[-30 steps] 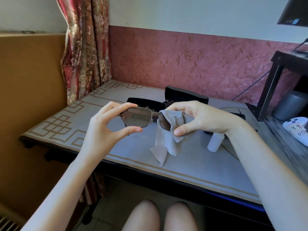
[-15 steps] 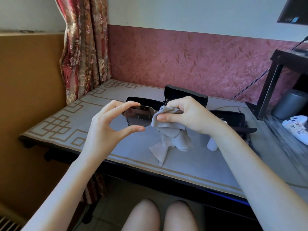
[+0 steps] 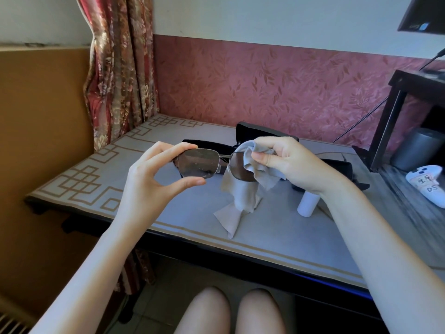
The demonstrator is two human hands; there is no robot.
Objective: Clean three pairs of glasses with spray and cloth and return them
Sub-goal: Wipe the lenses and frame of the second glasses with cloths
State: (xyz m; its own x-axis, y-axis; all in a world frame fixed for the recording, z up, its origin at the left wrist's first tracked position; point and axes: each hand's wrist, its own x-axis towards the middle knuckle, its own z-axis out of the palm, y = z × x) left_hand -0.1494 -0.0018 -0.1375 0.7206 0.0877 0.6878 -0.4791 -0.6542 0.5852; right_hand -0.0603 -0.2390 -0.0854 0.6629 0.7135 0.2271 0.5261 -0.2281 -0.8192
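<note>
With the middle of the view as the dial's centre, the table (image 3: 96,179), covered by a grey mat with a tan key-pattern border, fills the middle band from 9 o'clock to 3 o'clock. A red flowered curtain (image 3: 120,68) hangs at 11 o'clock. A black stand (image 3: 385,131) rises at 2 o'clock, with a grey cylinder (image 3: 419,148) under it.

The left hand (image 3: 149,184) is just off centre toward 9 o'clock and the right hand (image 3: 293,162) toward 3 o'clock. Both are raised above the mat.

A grey cloth (image 3: 240,196) hangs at the centre. Its upper part is bunched in the right hand and its loose tail drops toward 6 o'clock. Whether the tip touches the mat cannot be told.

Three black cases lie on the table behind the hands: an open black case (image 3: 255,131) at 12 o'clock, a second case (image 3: 204,143) just at its 9 o'clock side and a third case (image 3: 342,168) at 3 o'clock, partly hidden by the right wrist.

The glasses (image 3: 199,165), metal-framed with dark lenses, are held in the air between the hands. The left hand pinches one lens rim, forefinger on top and thumb beneath, the other fingers curled loosely. The right hand's thumb and fingers pinch the cloth over the other lens.

A white controller (image 3: 431,184) lies at 3 o'clock near the edge. A white spray bottle (image 3: 307,203) stands upright on the mat at 4 o'clock, with its top behind the right wrist.
</note>
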